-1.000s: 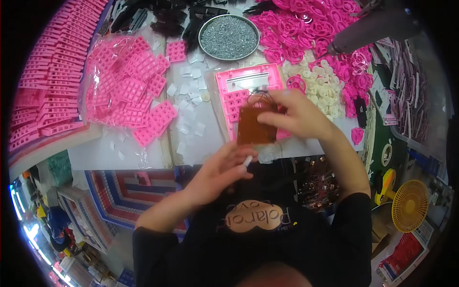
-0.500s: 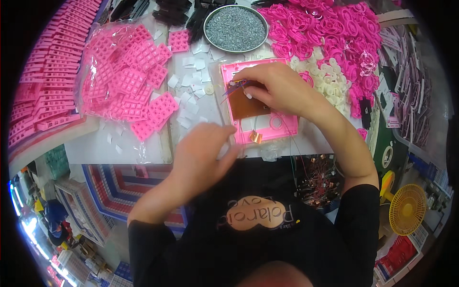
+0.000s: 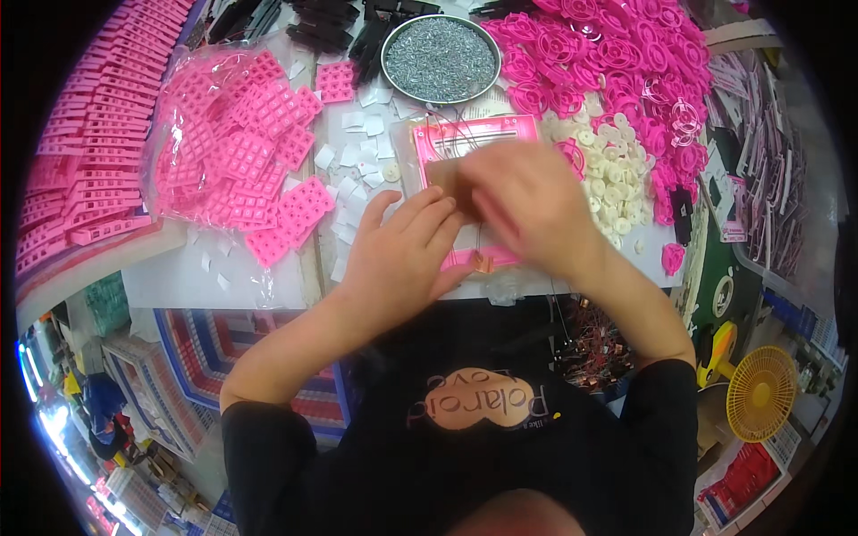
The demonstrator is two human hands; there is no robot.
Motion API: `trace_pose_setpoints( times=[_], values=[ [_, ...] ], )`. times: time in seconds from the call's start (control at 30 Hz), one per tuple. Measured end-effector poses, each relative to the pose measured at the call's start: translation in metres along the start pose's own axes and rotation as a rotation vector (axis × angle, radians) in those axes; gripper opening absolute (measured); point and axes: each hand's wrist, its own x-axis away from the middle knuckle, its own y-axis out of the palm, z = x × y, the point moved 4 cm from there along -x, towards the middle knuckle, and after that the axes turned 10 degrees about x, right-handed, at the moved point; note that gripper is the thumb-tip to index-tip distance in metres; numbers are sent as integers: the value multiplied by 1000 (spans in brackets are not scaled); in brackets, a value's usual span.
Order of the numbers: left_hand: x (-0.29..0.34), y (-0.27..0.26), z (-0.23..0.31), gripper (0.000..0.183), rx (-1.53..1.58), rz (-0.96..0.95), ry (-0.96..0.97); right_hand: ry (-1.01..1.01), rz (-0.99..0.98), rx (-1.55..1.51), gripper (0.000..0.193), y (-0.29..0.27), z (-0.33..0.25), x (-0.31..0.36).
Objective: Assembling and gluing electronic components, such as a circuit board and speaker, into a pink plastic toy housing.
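Observation:
A pink plastic casing [image 3: 527, 128] lies in front of me on the table, partly under my hands. Over it, a brown board [image 3: 451, 181], which looks like a circuit board, stands tilted and is largely covered. My right hand [image 3: 536, 210], somewhat blurred, is closed at the board's right side, its fingertips hidden behind the hand. My left hand [image 3: 400, 239] has its fingers apart, with the fingertips at the board's left edge and the thumb by the casing's near edge. A small copper-coloured piece [image 3: 483, 262] shows at that near edge. Thin wires [image 3: 456, 134] stretch over the casing's far part.
Beyond the casing stands a round metal dish [image 3: 442, 58] of small screws. Pink keypads [image 3: 246, 147] and white paper pieces [image 3: 362, 147] lie left. White round parts [image 3: 617, 165] and pink ring parts [image 3: 617, 54] are heaped right. A yellow fan [image 3: 762, 393] stands lower right.
The brown board has gone from lying flat in the casing to tilted. My right hand has moved nearer and slightly right; my left hand has come right and up to the board. Wires now show at the far side.

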Motion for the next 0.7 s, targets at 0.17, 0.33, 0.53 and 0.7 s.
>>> trace_pose_setpoints(
  times=[0.17, 0.33, 0.53, 0.7],
  values=[
    [-1, -1, -1, 54, 45, -19, -29, -81, -221, 46, 54, 7, -27, 25],
    [-22, -20, -3, 42, 127, -203, -31, -109, -297, 90, 52, 0, -26, 14],
    [-116, -67, -101, 21, 136, 232, -258, -136, -299, 134, 50, 0, -29, 13],
    [-160, -27, -133, 18, -243, -67, -126, -79, -264, 48, 55, 0, -26, 14]
  ],
)
